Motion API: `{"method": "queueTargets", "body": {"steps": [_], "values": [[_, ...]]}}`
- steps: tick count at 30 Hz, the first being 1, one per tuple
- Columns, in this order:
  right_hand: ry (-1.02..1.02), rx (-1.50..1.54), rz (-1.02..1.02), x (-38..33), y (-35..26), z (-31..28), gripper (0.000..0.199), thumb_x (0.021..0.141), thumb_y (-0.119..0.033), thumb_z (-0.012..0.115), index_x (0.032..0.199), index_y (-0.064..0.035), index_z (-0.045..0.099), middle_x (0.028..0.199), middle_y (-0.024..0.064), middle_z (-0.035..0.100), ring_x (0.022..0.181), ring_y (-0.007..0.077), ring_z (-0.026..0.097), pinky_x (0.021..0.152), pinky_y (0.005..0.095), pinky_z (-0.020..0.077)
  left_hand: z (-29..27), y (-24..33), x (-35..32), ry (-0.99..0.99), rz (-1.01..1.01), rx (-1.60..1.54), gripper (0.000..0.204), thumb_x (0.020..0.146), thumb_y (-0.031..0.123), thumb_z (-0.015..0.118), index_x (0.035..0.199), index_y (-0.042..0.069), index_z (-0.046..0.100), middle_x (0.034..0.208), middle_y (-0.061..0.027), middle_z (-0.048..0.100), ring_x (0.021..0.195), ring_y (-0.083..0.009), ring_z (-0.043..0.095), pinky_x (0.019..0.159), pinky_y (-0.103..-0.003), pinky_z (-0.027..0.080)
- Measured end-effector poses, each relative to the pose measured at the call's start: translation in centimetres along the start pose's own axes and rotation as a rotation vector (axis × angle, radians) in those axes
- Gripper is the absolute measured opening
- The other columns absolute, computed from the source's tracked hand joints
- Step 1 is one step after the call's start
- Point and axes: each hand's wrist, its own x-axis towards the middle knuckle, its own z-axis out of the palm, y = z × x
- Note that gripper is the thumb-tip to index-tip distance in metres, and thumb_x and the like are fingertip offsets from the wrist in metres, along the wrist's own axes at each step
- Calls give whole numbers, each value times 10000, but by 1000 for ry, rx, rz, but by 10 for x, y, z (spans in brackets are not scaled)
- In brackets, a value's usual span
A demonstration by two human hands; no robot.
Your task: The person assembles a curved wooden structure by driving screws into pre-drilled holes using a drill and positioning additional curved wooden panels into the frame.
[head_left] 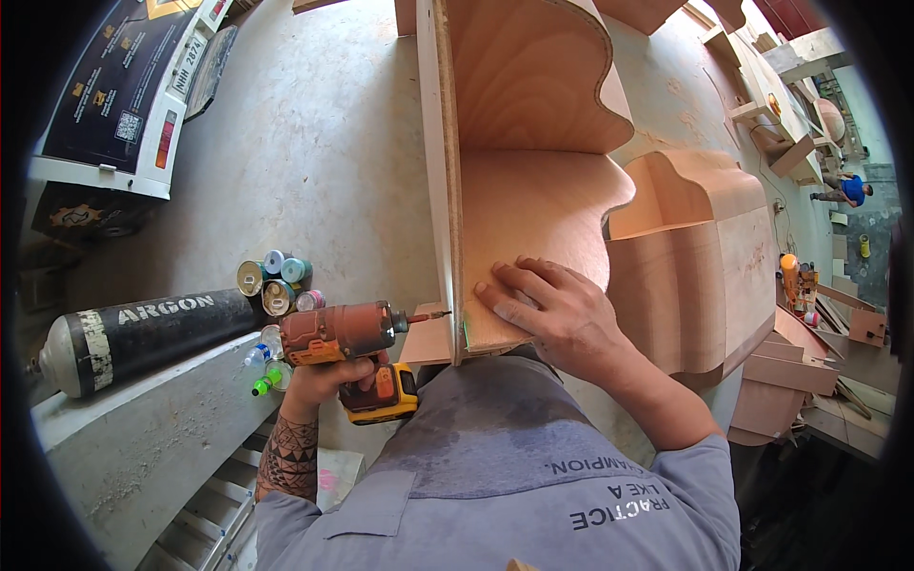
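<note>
Two hands at work, head view. Left hand (319, 381) clenched round grip of orange cordless drill (347, 343), bit tip touching outer face of upright plywood side panel (436, 143) near its lower edge. Right hand (552, 309) lies flat, fingers spread, on wavy-edged plywood shelf (533, 214) just beside that panel — gripping nothing. Spray cans (276, 281) and black gas cylinder (143, 333) crowd the left; bare concrete floor (324, 143) beyond.
</note>
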Motion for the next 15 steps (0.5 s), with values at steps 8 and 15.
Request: {"method": "queueTargets", "body": {"steps": [8, 15], "values": [[9, -1, -10, 1, 0, 0, 412, 824, -134, 664, 1234, -119, 708, 1212, 84, 687, 1105, 287, 690, 947, 406, 590, -3, -5, 1, 2, -15, 49, 563, 833, 198, 796, 1322, -19, 619, 961, -72, 714, 642, -137, 636, 565, -274, 509], [-5, -12, -6, 1, 0, 1, 438, 815, -115, 664, 1250, -122, 706, 1220, 89, 690, 1105, 298, 693, 964, 414, 587, 5, 7, 3, -37, -13, 36, 241, 893, 89, 718, 1122, 17, 696, 906, -32, 699, 703, -108, 633, 637, -278, 521]]}}
